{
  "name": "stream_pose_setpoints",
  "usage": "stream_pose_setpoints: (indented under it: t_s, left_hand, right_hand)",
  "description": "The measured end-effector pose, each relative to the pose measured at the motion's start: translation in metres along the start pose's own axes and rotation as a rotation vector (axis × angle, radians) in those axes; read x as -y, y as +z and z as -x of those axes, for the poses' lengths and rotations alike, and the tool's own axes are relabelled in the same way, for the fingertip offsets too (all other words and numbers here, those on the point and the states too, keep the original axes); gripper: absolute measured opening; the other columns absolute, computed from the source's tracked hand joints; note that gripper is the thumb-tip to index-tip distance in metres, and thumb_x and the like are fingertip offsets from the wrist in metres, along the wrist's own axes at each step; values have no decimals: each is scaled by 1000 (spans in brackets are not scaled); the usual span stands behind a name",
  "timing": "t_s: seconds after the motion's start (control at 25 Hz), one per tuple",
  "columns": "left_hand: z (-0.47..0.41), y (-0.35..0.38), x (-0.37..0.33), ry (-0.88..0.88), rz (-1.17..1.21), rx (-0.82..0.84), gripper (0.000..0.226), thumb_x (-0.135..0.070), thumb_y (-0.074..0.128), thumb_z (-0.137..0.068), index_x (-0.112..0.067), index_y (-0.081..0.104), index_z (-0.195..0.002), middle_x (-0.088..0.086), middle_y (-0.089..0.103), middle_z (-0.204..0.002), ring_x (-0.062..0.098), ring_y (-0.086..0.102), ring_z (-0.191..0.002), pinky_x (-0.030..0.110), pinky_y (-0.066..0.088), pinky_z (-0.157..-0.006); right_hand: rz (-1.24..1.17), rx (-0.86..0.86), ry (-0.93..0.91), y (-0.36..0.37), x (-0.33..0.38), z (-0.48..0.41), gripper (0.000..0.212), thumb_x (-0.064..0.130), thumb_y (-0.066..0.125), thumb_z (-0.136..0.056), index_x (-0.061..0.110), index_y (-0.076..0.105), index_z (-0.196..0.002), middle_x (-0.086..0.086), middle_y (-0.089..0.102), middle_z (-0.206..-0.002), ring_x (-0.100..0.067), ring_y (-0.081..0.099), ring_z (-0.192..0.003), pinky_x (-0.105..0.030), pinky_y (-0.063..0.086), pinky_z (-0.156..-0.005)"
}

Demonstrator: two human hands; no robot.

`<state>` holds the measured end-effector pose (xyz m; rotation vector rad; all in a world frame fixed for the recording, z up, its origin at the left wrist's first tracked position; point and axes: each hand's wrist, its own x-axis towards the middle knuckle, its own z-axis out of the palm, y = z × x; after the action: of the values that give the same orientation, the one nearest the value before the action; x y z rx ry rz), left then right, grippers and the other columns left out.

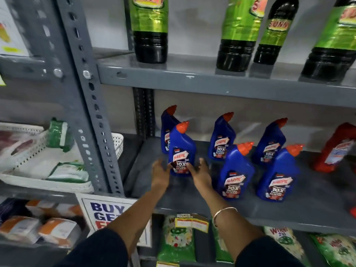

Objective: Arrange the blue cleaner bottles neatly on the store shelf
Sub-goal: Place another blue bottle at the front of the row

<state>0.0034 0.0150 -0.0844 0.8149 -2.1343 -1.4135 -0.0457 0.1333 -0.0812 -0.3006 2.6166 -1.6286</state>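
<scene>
Several blue cleaner bottles with orange-red caps stand upright on the grey middle shelf [269, 211]. The front-left bottle [182, 149] stands between my hands. My left hand [160, 173] is at its left side and my right hand [200, 173] at its right, fingers touching its lower label. Another blue bottle [167, 128] stands right behind it. Two back bottles [221, 139] [269, 145] and two front bottles [236, 172] [278, 175] stand to the right in rough pairs.
A red cleaner bottle [335, 149] stands at the right end of the same shelf. Dark bottles with green labels [150, 29] fill the shelf above. Green detergent packs [177, 239] lie below. A grey perforated upright [90, 105] and a white basket [38, 160] are to the left.
</scene>
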Motion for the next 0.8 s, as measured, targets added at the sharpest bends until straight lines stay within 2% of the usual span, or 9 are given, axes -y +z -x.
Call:
stream_pose_setpoints:
  t_s: [0.12,0.2,0.24,0.32,0.44,0.52,0.64,0.72,0.8]
  left_hand:
    - [-29,-3,8,49,-21,154,34,-14,54,-88,5,53,-116,27,58,-122,36,55,-112,30,40,-82]
    - [-35,-4,10,52,-14,199,28,-16,57,-86,6,59,-103,30,63,-109,38,59,-102,31,41,-67]
    - [-36,-5,10,49,-21,204,28,-18,59,-84,5,61,-100,28,66,-105,36,61,-99,30,42,-65]
    - [-36,-9,10,61,-50,211,30,-22,62,-82,1,63,-101,23,68,-103,33,63,-97,34,48,-74]
    - [-23,-17,14,114,-129,244,31,-27,61,-82,-4,64,-103,20,69,-105,32,63,-99,44,51,-86]
    - [-4,-22,20,131,-88,267,28,-27,60,-83,-4,62,-99,17,70,-102,30,64,-97,43,52,-85]
    - [20,-30,24,159,-95,226,26,-28,60,-84,-7,62,-98,12,70,-101,24,65,-92,32,51,-76]
    - [29,-34,23,186,-147,216,27,-29,59,-84,-7,62,-100,12,70,-103,25,65,-93,36,53,-78]
    - [34,-36,19,197,-174,213,26,-28,59,-84,-7,63,-99,12,71,-102,25,65,-93,37,53,-78]
  right_hand:
    - [-116,-23,90,22,3,-17,48,26,63,-86,-1,47,-123,-22,60,-124,-35,56,-115,-37,44,-92]
    - [-125,-78,89,25,5,-18,45,24,65,-85,-1,51,-120,-21,63,-118,-32,57,-113,-26,42,-83]
    - [-123,-95,81,26,6,-15,44,23,65,-84,-2,52,-118,-22,64,-116,-30,58,-110,-21,40,-76]
    - [-130,-104,43,24,3,-6,40,21,66,-84,-2,54,-115,-22,66,-112,-30,61,-105,-20,42,-71]
    - [-153,-107,9,17,-4,16,37,21,66,-84,2,55,-114,-17,67,-110,-29,62,-102,-29,49,-77]
    - [-123,-111,-12,14,-10,32,35,24,66,-84,5,56,-112,-9,67,-102,-22,62,-96,-22,47,-70]
    - [-95,-123,-8,9,-16,51,34,28,67,-82,8,57,-108,1,63,-94,-14,59,-89,-16,41,-64]
    - [-74,-127,-1,7,-18,60,36,29,67,-82,9,57,-109,3,61,-93,-11,56,-87,-12,40,-61]
    - [-73,-125,-3,5,-18,65,38,29,67,-82,9,56,-111,3,60,-93,-11,55,-86,-15,42,-65]
